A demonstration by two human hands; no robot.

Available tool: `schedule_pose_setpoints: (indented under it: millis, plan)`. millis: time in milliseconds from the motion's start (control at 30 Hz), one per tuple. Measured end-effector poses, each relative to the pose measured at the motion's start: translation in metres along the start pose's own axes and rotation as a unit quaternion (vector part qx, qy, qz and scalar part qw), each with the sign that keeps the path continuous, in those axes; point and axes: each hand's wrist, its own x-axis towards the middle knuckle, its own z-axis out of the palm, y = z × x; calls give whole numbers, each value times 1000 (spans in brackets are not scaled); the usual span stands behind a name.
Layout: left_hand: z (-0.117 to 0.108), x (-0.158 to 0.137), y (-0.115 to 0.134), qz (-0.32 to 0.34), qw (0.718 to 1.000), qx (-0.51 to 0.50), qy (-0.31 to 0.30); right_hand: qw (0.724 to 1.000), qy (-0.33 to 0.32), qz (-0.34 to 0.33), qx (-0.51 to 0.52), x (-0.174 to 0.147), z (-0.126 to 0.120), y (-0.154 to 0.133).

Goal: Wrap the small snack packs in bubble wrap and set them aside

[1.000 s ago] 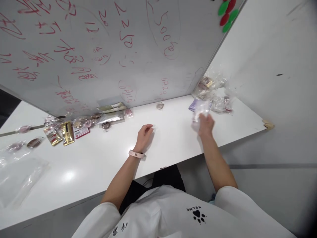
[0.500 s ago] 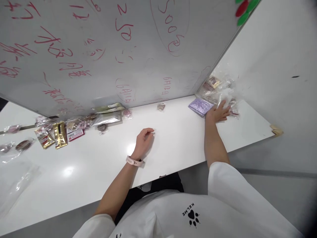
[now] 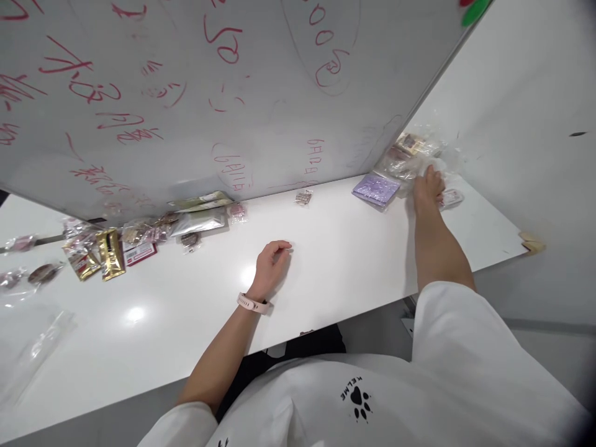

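Note:
My left hand, with a pink band on its wrist, rests on the white table, holding nothing. Its fingers are loosely bent, with a gap between thumb and forefinger. At the right end, my right hand is in a heap of clear plastic packets, its fingers bent down on crumpled clear plastic; the fingertips are partly hidden. A purple packet lies just left of that hand. Beside its fingers on the right is a small clear packet with reddish print.
A whiteboard with red writing stands along the table's back. To the left lie gold packets, a silver pouch and several small wrapped pieces. One small packet sits mid-back. A white wall closes the right side.
My right hand has moved right and farther back, away from the purple packet and into the heap; its spread fingers have bent. The camera has shifted slightly. My left hand has stayed put.

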Motion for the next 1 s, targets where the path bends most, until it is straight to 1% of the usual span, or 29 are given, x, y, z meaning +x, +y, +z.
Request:
schedule_pose_setpoints:
  millis: [33, 100, 133, 167, 200, 233, 267, 300, 333, 367, 400, 433, 467, 500, 567, 667, 700, 733, 767, 800, 833, 867, 900, 933, 1000]
  plan:
    - [1, 1, -1, 0, 1000, 1, 2, 1000, 5, 26, 5, -3, -3, 0]
    - [3, 2, -2, 2, 1000, 3, 8, 993, 31, 106, 38, -21, -8, -2]
    - [4, 3, -2, 2, 1000, 2, 10, 989, 57, 122, 61, -37, -10, -4]
    - [5, 3, -1, 1, 1000, 1, 11, 985, 81, 123, 89, -59, -12, -7]
    - [5, 3, 0, -2, 1000, -1, 9, 983, 102, 98, 117, -86, -15, -11]
    - [3, 1, 3, -3, 1000, 1, 5, 982, 109, 53, 146, -118, -19, -15]
    - [0, -3, 7, 2, 1000, 8, 2, 981, 86, -7, 175, -153, -24, -20]
    - [-4, -9, 11, 13, 1000, 24, 5, 977, 54, -75, 193, -191, -31, -25]
    - [-12, -17, 16, 29, 998, 48, 18, 970, 5, -150, 193, -228, -40, -30]
    - [-23, -28, 21, 49, 995, 82, 39, 954, -61, -237, 174, -263, -50, -36]
    - [-37, -41, 26, 66, 987, 127, 68, 937, -119, -298, 138, -294, -61, -41]
    - [-55, -55, 29, 75, 975, 178, 106, 924, -149, -333, 112, -319, -72, -46]
    - [-76, -69, 30, 71, 958, 239, 141, 918, -166, -349, 89, -339, -81, -50]
    - [-102, -84, 30, 50, 934, 306, 179, 917, -171, -352, 72, -352, -89, -54]
    - [-161, -111, 21, -32, 869, 426, 252, 924, -165, -340, 59, -364, -99, -57]
    - [-252, -142, -7, -172, 784, 521, 291, 929, -158, -331, 57, -363, -101, -58]
    - [-278, -150, -18, -217, 764, 535, 287, 929, -156, -332, 59, -362, -99, -57]
    - [-299, -157, -27, -261, 753, 539, 273, 928, -154, -332, 62, -361, -98, -57]
    - [-316, -164, -35, -305, 751, 530, 249, 928, -152, -333, 65, -361, -97, -56]
    - [-327, -170, -40, -336, 752, 521, 225, 928, -150, -334, 68, -361, -96, -56]
    - [-332, -174, -43, -355, 753, 516, 203, 928, -149, -334, 70, -362, -95, -55]
    - [-331, -179, -44, -363, 753, 517, 184, 929, -148, -332, 70, -363, -95, -55]
    - [-325, -183, -42, -361, 751, 525, 172, 929, -149, -331, 69, -363, -95, -55]
    - [-313, -186, -38, -354, 747, 539, 164, 930, -150, -330, 67, -364, -95, -55]
    - [-276, -191, -26, -330, 738, 568, 150, 931, -151, -326, 62, -364, -96, -56]
